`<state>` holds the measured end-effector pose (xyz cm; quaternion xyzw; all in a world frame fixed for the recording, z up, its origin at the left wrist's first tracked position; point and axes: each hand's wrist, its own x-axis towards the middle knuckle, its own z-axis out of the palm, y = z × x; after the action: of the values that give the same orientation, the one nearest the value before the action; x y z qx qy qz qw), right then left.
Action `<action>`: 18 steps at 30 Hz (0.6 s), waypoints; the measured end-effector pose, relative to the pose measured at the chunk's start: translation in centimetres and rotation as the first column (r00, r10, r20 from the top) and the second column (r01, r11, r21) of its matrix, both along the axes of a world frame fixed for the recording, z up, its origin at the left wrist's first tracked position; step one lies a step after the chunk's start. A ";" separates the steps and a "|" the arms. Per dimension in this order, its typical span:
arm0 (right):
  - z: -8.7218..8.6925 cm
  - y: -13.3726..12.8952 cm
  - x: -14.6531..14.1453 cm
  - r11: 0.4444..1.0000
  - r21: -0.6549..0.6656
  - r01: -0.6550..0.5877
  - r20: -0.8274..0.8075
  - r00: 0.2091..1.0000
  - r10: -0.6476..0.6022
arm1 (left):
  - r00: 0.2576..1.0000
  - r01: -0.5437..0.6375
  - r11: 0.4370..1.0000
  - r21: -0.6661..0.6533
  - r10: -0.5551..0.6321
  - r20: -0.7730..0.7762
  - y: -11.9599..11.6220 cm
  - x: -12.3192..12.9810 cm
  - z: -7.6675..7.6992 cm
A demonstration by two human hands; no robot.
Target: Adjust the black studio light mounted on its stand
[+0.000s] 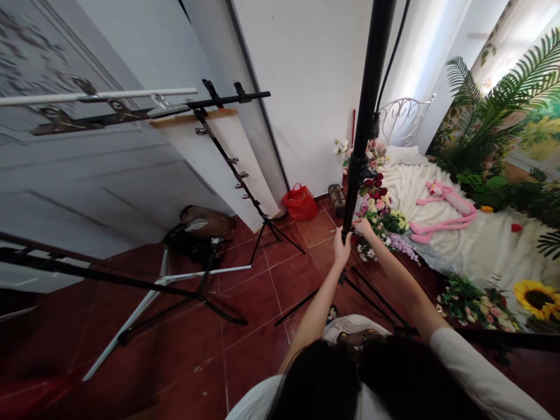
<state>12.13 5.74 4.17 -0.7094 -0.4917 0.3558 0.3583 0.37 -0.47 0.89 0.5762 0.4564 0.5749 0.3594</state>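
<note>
A tall black stand pole (pixel 359 128) rises from the floor through the top of the view, with a dark cable hanging beside it. My left hand (pixel 342 247) is wrapped round the lower part of this pole from the left. On the pole's right side, my right hand (pixel 362 226) has its fingers pinched together at the pole; what they grip there is too small to make out. Above both hands sits a black clamp collar (pixel 359 165). The stand's black legs (pixel 371 296) spread below my hands.
Left are a white backdrop roll (pixel 214 157) on a clipped stand, other tripods and a dark bag (pixel 205 224). A red bag (pixel 300 203) is by the wall. Right are flowers (pixel 378 204), a pink plush toy (pixel 450 204) on a white furry cover (pixel 494 251), and palm leaves.
</note>
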 end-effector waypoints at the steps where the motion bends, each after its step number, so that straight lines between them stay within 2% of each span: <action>1: 0.0 -0.2 -0.1 1.000 0.008 0.021 -0.017 1.000 -0.021 | 1.000 -0.004 1.000 -0.002 0.004 0.009 -0.2 -0.1 -0.2; 4: -0.5 -1.7 -0.7 0.988 0.083 0.131 -0.198 0.974 -0.113 | 0.999 -0.016 0.999 -0.042 0.018 0.038 -1.0 -0.7 -1.5; 7: -1.4 -4.6 -0.8 0.974 0.144 0.175 -0.429 0.898 -0.098 | 0.997 -0.043 0.990 -0.136 0.051 0.054 -2.8 -1.4 -3.8; 10: -2.7 -8.5 0.3 0.985 0.102 0.139 -0.522 0.850 -0.066 | 0.994 -0.048 0.964 -0.260 0.071 0.078 -5.5 -1.4 -6.6; 12: -3.6 -11.4 1.6 0.986 0.041 0.162 -0.552 0.826 -0.113 | 0.998 0.019 0.951 -0.308 0.003 0.070 -7.2 -0.7 -7.9; 15: -5.0 -16.0 4.3 0.956 -0.037 0.292 -0.575 0.776 -0.260 | 0.987 0.158 0.936 -0.315 -0.151 0.046 -9.0 1.4 -8.2; 18: -6.2 -20.6 7.0 0.896 -0.082 0.436 -0.587 0.706 -0.396 | 0.945 0.317 0.901 -0.295 -0.327 0.015 -9.7 4.6 -7.1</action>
<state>19.09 -14.86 -2.06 -0.6440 -0.1941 0.4522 0.5857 5.02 -10.17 -6.16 0.5938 0.4412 0.4233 0.5231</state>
